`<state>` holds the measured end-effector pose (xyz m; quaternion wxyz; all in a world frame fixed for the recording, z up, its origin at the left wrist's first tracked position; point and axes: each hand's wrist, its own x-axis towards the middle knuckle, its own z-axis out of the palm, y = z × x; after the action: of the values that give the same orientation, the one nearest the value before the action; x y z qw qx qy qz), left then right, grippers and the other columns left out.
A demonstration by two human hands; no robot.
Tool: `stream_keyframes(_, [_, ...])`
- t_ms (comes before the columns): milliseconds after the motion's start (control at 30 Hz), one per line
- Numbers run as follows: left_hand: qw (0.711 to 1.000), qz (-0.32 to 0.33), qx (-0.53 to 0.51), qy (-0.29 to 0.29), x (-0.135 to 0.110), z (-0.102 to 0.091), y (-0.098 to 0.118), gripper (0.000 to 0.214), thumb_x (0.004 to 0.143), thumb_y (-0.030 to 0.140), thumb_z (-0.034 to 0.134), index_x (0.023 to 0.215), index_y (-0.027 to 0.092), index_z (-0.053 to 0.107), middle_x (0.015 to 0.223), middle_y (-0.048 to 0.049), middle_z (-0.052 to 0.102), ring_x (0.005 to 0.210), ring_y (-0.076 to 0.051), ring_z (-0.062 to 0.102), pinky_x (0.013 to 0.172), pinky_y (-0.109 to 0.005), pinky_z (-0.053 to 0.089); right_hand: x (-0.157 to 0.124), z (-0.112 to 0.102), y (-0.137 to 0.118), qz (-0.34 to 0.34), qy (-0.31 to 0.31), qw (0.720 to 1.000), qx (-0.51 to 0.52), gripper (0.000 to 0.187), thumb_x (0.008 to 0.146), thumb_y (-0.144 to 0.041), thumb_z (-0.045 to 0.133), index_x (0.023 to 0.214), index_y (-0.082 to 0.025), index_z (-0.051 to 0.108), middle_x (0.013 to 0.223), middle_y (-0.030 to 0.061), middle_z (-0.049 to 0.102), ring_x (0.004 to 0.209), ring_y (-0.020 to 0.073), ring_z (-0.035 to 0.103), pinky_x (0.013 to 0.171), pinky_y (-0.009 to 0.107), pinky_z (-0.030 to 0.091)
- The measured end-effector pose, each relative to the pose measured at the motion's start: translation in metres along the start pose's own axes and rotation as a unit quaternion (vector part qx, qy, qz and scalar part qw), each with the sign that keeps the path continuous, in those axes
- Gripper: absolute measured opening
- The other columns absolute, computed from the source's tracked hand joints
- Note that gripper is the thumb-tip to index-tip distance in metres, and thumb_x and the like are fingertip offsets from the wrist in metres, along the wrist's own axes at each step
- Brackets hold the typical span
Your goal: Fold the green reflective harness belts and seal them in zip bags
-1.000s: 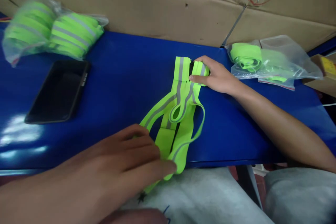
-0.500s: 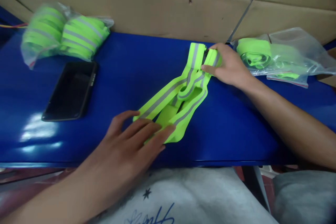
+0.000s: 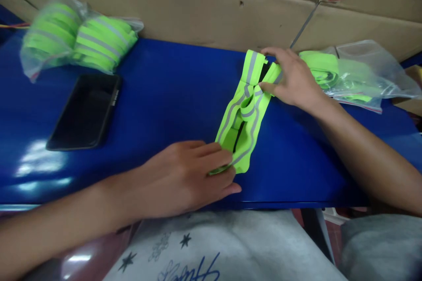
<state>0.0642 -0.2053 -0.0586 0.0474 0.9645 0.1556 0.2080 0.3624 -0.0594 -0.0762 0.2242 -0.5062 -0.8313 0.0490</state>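
Observation:
A neon-yellow reflective strap [image 3: 253, 138] with grey stripes lies in folded loops on the blue table, its near end toward me and a black piece near its far end. My left hand [image 3: 194, 175] is closed on the near end, fingers bent over the loops and hiding part of them. At the far end, my right hand [image 3: 293, 77] pinches the strap between thumb and fingers, by the black piece. The loops between the two hands stand partly on edge, leaving a narrow gap.
Clear bags of rolled reflective straps [image 3: 102, 44] stand at the back left, above a black phone [image 3: 85, 112]. Another clear bag [image 3: 356, 74] with rolled straps lies right of my right hand. A cardboard wall [image 3: 198, 9] borders the blue table [image 3: 158, 96] behind.
My left hand has moved right and closed in on the strap's near end. The loops have drawn narrower and straighter. My right hand keeps its hold at the far end.

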Motion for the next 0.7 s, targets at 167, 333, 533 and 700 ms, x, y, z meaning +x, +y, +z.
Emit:
stream_keyframes(167, [0.989, -0.002, 0.052, 0.136, 0.038, -0.019, -0.038, 0.043, 0.1, 0.047, 0.058, 0.131, 0.018, 0.065, 0.144, -0.0131, 0.057, 0.133, -0.032, 0.056, 0.107, -0.049, 0.051, 0.002, -0.002, 0.002, -0.037, -0.01, 0.999, 0.022, 0.064, 0.083, -0.05, 0.072, 0.141, -0.033, 0.051, 0.146, 0.0051, 0.059, 0.136, 0.036, 0.054, 0.118, 0.061, 0.042])
stream_keyframes(333, [0.987, -0.072, -0.145, 0.012, 0.061, 0.016, -0.075, 0.059, 0.108, 0.047, 0.042, 0.157, 0.016, 0.039, 0.155, -0.0136, 0.052, 0.148, -0.027, 0.047, 0.123, -0.044, 0.041, 0.004, -0.002, 0.004, -0.037, -0.017, 0.999, 0.028, 0.062, 0.082, -0.045, 0.074, 0.138, -0.029, 0.052, 0.144, 0.0074, 0.06, 0.135, 0.036, 0.054, 0.118, 0.058, 0.039])
stream_keyframes(533, [0.995, 0.013, -0.074, -0.066, 0.057, 0.051, -0.058, 0.055, 0.105, 0.053, 0.046, 0.14, 0.014, 0.06, 0.155, -0.0164, 0.053, 0.154, -0.034, 0.037, 0.131, -0.057, 0.022, 0.002, -0.006, -0.005, -0.015, -0.04, 0.998, 0.044, 0.055, 0.084, -0.045, 0.069, 0.136, -0.039, 0.05, 0.146, 0.0004, 0.058, 0.136, 0.0347, 0.051, 0.119, 0.058, 0.038])
stream_keyframes(700, [0.996, -0.021, -0.071, -0.053, 0.068, 0.033, -0.039, 0.06, 0.108, 0.053, 0.031, 0.093, 0.016, 0.075, 0.089, -0.0076, 0.075, 0.09, -0.02, 0.074, 0.109, -0.042, 0.051, 0.003, -0.003, -0.004, -0.008, -0.023, 0.998, 0.064, 0.058, 0.08, -0.037, 0.072, 0.134, -0.033, 0.05, 0.139, 0.003, 0.063, 0.131, 0.0333, 0.059, 0.116, 0.054, 0.042])
